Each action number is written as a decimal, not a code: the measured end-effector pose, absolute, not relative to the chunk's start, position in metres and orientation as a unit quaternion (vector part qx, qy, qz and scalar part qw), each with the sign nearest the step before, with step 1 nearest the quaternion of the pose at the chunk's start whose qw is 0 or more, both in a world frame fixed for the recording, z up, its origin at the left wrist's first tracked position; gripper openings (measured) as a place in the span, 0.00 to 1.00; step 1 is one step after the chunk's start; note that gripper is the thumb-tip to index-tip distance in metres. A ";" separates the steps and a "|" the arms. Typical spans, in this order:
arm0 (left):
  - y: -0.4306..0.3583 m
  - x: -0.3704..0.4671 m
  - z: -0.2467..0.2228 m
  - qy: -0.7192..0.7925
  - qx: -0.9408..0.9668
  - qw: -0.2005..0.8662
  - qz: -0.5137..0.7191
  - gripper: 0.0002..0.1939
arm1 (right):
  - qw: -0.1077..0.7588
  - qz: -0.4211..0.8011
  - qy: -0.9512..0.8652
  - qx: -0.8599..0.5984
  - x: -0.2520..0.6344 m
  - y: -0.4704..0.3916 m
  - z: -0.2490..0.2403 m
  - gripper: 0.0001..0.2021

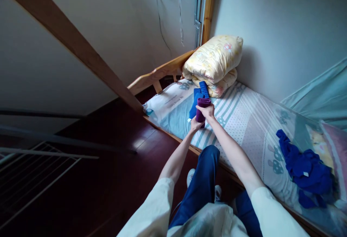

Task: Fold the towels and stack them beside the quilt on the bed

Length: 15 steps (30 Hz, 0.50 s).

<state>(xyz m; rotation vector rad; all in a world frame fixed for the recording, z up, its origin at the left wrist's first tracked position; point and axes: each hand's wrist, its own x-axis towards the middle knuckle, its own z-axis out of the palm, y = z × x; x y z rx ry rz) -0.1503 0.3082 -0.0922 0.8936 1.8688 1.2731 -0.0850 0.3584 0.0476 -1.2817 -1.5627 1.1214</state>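
Note:
A rolled or folded purple cloth (201,116) is held upright above the bed between both of my hands. My left hand (196,124) grips its lower end, fingers closed. My right hand (208,111) wraps round its upper right side. Just behind it, folded blue cloths (195,101) lie on the patterned bed sheet (238,121), partly hidden by the purple cloth. Touching them at the back is a folded yellow quilt (214,61). A crumpled blue garment (307,170) lies farther right on the bed.
A wooden headboard (165,70) borders the bed's far left end, and a slanting wooden post (73,45) crosses the left side. A white wire rack (40,172) stands at lower left. A pink pillow (336,146) is at the right edge. Cords hang on the wall.

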 end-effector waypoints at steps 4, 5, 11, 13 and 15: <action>0.308 -0.158 -0.098 0.730 0.337 0.353 0.478 0.21 | 0.391 0.454 -0.608 -0.521 -0.092 0.360 0.038 0.21; 0.308 -0.159 -0.099 0.731 0.336 0.356 0.474 0.21 | 0.388 0.456 -0.606 -0.524 -0.093 0.360 0.035 0.21; 0.304 -0.161 -0.108 0.729 0.335 0.372 0.466 0.22 | 0.369 0.456 -0.601 -0.543 -0.095 0.360 0.022 0.22; 0.304 -0.162 -0.109 0.728 0.334 0.375 0.466 0.23 | 0.372 0.456 -0.604 -0.538 -0.096 0.361 0.020 0.22; 0.304 -0.162 -0.109 0.728 0.336 0.376 0.465 0.24 | 0.377 0.456 -0.608 -0.530 -0.097 0.362 0.018 0.21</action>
